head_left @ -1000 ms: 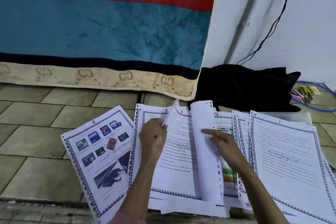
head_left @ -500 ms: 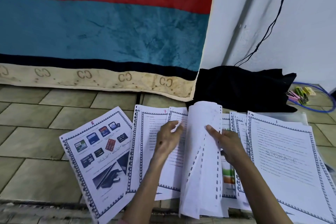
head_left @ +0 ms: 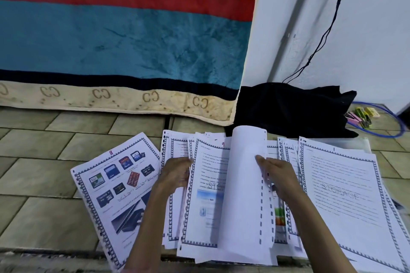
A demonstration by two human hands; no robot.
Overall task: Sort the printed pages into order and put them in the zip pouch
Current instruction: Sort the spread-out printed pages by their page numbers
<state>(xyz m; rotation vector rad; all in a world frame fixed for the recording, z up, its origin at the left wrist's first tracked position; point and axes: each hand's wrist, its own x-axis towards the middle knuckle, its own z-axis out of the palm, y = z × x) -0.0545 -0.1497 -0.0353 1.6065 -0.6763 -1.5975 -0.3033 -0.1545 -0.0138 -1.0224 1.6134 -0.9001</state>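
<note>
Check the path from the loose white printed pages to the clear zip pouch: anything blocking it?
Yes. The clear zip pouch lies at the far right under the stack topped by the white page marked 1, so only its far edge shows. That stack must come off before pages go in.

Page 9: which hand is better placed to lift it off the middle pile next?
Probably the left hand: its fingers rest at the left edge of page 9. The right hand is busy holding up the turned sheet.
</note>
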